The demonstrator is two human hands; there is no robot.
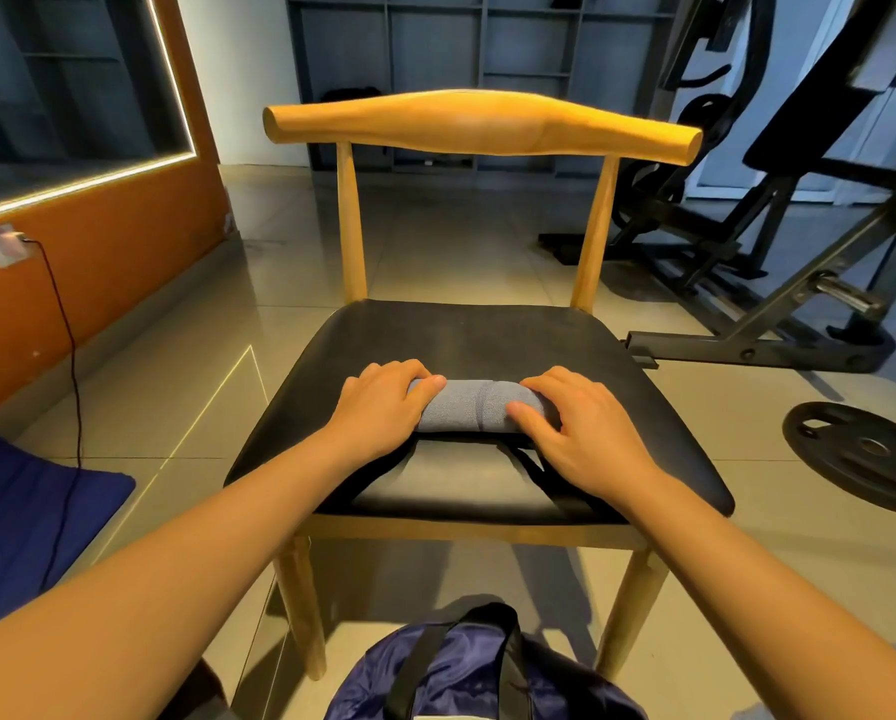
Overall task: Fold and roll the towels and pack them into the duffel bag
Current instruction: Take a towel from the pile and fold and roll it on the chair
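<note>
— Chair (482, 122) first: what kind?

— Pale wooden frame, curved backrest and a black padded seat (487, 335). It stands on a glossy tiled floor (435, 241) and fills the middle of the view.

— And around it?

— Behind it to the right is a black weight bench (747, 241). An orange wall (97, 262) runs along the left. A dark blue duffel bag (466, 678) with black straps lies on the floor just in front of the chair, cut off by the bottom edge. I cannot tell whether it is open or zipped. To the right of the seat a black weight plate (861, 454) lies flat on the floor, and a blue cloth (19, 511) shows at the left edge.

— Where is the towel?

— The grey towel (471, 405) is rolled into a tight cylinder and lies crosswise in the middle of the seat.

— The hands?

— The left hand (378, 407) covers the roll's left end, its fingers (393, 368) curled over the far side and the thumb lying on top. The right hand (586, 433) covers the right end, fingers (544, 379) arched over it and the thumb against the near side. Both hold the roll, and only its middle stretch shows between them.

— Anything smaller?

— A black cable (74, 381) hangs from a socket (1, 244) on the orange wall down toward the floor.
</note>
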